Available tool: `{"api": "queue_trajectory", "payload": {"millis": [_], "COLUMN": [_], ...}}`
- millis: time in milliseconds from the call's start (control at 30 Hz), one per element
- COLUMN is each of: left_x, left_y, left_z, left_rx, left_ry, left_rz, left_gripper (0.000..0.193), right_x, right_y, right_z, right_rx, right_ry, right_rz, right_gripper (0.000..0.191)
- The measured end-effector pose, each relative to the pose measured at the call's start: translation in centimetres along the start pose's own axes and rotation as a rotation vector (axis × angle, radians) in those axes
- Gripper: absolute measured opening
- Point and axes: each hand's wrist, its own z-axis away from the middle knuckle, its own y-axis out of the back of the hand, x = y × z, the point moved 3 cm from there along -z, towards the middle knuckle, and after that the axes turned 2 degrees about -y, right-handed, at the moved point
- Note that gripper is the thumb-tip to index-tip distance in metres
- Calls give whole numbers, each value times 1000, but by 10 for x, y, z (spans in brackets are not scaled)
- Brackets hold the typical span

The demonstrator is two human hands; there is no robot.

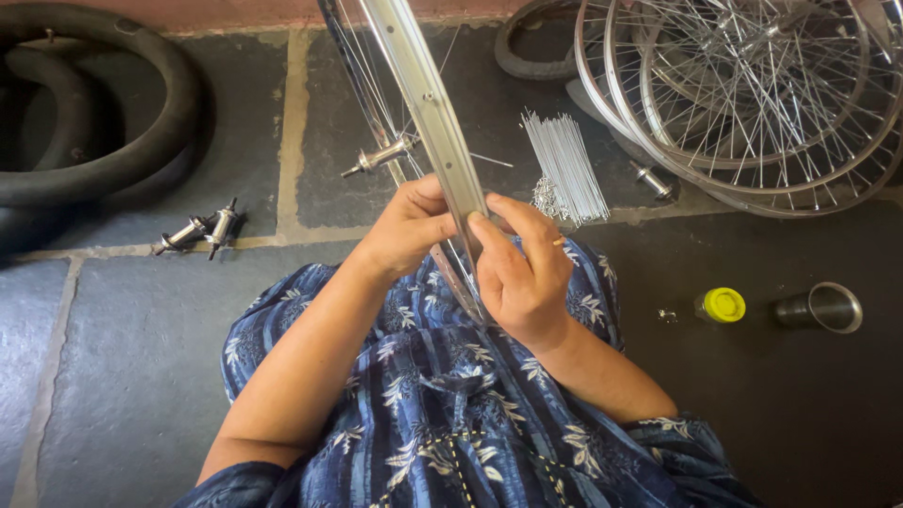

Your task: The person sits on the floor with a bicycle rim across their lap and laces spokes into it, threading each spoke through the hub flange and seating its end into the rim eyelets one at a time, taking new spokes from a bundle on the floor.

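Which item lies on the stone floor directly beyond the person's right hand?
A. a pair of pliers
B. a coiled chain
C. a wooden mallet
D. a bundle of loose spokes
D: a bundle of loose spokes lies fanned on the floor just past the right hand, beside the stacked wheels.

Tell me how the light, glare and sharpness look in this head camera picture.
Head view: even daylight with soft shadows on the stone floor; bright glare along the metal rim held between the left hand and right hand; the stacked wheels glint at top right; the tyre is dark and low in detail; the whole frame is fairly sharp.
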Motion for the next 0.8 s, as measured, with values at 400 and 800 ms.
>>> {"api": "queue_trajectory", "payload": {"millis": [400, 800], "left_x": [3, 6], "left_y": [5, 15], "left_z": [5, 13], "left_rx": [68, 39], "left_ry": [29, 22], "left_rz": [-30, -81], "left_gripper": [35, 25], "right_x": [-4, 1], "right_y": [7, -21], "right_z": [-17, 58], "right_rx": [1, -98], "right_ry": [-130, -433], "right_rz": [-169, -594], "right_gripper": [32, 48]}}
